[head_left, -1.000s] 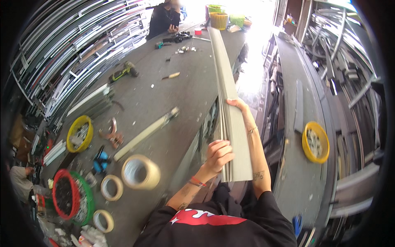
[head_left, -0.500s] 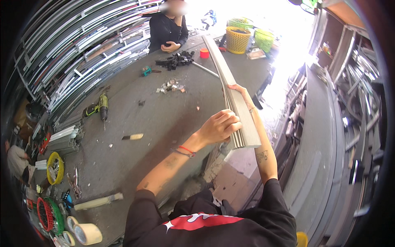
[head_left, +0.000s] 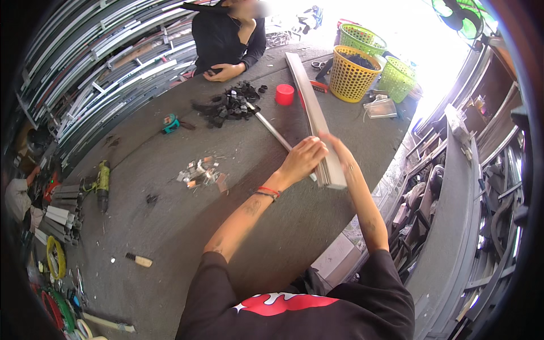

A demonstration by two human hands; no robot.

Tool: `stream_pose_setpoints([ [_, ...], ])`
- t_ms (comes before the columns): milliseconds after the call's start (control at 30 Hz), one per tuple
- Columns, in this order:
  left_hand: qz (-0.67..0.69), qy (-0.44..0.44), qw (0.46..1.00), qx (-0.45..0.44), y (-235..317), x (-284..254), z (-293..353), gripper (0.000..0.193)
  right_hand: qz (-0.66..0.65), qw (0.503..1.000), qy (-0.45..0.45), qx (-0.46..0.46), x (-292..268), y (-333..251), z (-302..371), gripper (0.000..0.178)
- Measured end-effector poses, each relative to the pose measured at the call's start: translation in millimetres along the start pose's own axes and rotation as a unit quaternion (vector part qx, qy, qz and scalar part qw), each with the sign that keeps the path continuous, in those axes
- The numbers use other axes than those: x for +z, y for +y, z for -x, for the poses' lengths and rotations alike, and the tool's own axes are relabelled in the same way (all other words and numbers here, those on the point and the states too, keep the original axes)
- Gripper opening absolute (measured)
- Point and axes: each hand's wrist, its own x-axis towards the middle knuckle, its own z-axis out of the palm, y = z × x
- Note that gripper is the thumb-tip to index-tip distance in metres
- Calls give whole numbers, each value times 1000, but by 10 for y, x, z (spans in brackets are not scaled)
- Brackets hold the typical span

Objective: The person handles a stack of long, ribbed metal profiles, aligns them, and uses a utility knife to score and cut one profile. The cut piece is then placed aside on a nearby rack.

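Note:
A bundle of long, pale grey profile strips [head_left: 310, 107] runs away from me over the dark table [head_left: 272, 226], stacked side by side with the near ends almost level. My left hand [head_left: 306, 156] has its fingers curled over the left side of the bundle, close to the near end. On the opposite side, my right hand [head_left: 339, 150] grips the bundle, slightly blurred and partly hidden by it. Beneath the bundle, a thin metal rod [head_left: 275, 130] reaches from a heap of small black parts [head_left: 232, 105] toward my left hand.
Across the table sits another person [head_left: 226, 45]. A red round container [head_left: 284, 94], a yellow basket [head_left: 354, 73] and green baskets [head_left: 398, 79] stand at the far side. Metal scraps [head_left: 203, 173], a drill [head_left: 103, 184] and a brush [head_left: 139, 259] lie leftward. Racked profiles [head_left: 113, 62] line the back left.
My view has moved forward over the table. The bundle's near end, earlier beyond the table's edge, is now above the tabletop. Both hands have stayed on the bundle.

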Motion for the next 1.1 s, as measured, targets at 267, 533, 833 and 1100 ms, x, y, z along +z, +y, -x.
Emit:
stream_pose_setpoints([
  [267, 77, -34, 996, 8, -2, 336, 113, 20, 162, 985, 10, 61, -356, 93, 618, 56],
  [533, 126, -70, 990, -10, 0, 209, 107, 20, 242, 969, 33, 49, -392, -126, 759, 58],
  [833, 158, -34, 987, 17, 65, 234, 166, 21, 199, 978, 59, 7, -258, -122, 840, 50],
  [1100, 119, 10, 993, 9, 134, 220, 150, 23, 215, 976, 44, 8, -126, -182, 843, 48],
])
